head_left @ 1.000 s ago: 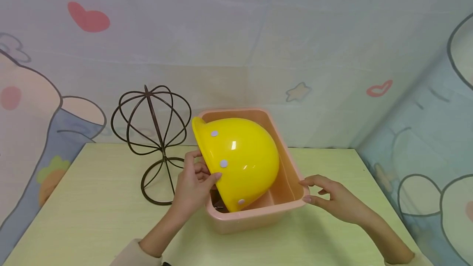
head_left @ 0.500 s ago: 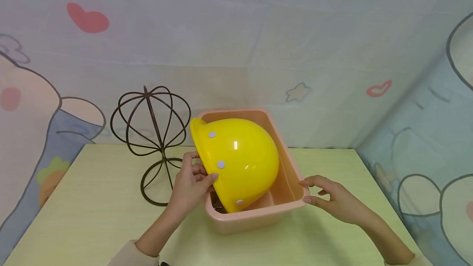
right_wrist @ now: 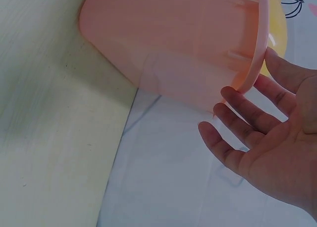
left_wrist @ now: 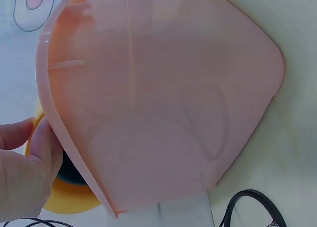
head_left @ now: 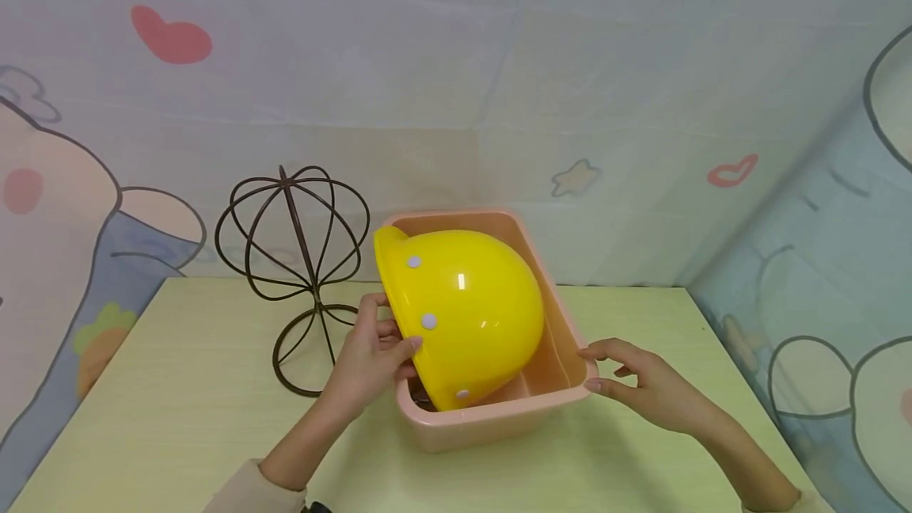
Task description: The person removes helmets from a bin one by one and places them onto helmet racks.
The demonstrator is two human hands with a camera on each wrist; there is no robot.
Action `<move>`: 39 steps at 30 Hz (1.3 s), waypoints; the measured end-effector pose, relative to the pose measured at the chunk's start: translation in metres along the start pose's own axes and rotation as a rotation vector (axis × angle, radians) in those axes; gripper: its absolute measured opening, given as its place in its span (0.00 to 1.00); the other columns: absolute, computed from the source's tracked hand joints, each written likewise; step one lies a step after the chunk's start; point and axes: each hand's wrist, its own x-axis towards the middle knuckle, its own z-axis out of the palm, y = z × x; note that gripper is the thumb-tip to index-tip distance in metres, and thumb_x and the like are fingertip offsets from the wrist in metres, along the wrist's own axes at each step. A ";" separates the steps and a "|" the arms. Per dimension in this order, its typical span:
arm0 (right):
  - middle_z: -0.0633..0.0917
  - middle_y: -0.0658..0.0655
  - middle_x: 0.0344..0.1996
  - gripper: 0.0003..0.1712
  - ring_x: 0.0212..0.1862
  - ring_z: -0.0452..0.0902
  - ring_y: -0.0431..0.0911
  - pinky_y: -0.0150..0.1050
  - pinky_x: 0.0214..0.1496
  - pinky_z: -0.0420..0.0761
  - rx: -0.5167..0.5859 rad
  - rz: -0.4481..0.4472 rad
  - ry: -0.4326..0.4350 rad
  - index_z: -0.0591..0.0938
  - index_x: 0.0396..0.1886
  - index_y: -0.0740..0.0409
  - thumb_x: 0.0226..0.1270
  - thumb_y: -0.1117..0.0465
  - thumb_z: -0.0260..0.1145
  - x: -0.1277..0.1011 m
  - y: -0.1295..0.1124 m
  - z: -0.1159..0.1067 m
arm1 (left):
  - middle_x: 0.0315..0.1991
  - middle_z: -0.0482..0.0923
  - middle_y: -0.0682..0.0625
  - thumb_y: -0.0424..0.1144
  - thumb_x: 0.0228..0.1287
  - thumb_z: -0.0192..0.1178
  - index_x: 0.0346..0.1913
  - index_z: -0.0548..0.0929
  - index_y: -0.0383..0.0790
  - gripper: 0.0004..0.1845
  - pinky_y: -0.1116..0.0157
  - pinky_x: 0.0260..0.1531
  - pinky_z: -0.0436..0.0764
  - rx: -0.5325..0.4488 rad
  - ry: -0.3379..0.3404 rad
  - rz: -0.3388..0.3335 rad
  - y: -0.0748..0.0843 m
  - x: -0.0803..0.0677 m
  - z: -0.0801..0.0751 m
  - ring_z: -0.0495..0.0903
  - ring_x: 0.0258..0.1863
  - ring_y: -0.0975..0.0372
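A glossy yellow hard hat (head_left: 473, 307) with pale round studs lies tilted on its side in a pink plastic bin (head_left: 499, 408), its dome to the right and its open side to the left. My left hand (head_left: 366, 359) pinches the hat's edge, thumb outside and fingers reaching into its open side. In the left wrist view the hat (left_wrist: 74, 199) shows dark inside, beyond the bin's rim. At the bin's near right corner, my right hand (head_left: 644, 382) pinches the rim between thumb and index finger. The other fingers (right_wrist: 250, 110) spread loosely beneath that rim in the right wrist view.
A dark wire stand (head_left: 313, 283) with a globe-shaped top and a round base stands left of the bin, close behind my left hand. The pale wooden table (head_left: 178, 418) ends at a printed cloth backdrop (head_left: 442, 85) behind and at the sides.
The hard hat has tipped slightly left and then back a little to the right within the bin, with my left hand still at its edge. The right hand and the bin stay put.
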 end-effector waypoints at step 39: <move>0.79 0.49 0.50 0.18 0.51 0.72 0.41 0.37 0.47 0.77 -0.020 0.004 0.000 0.77 0.54 0.54 0.65 0.58 0.62 0.000 -0.002 -0.001 | 0.47 0.78 0.36 0.20 0.62 0.54 0.59 0.59 0.38 0.26 0.62 0.29 0.84 -0.185 0.040 -0.038 -0.006 0.000 0.002 0.82 0.37 0.52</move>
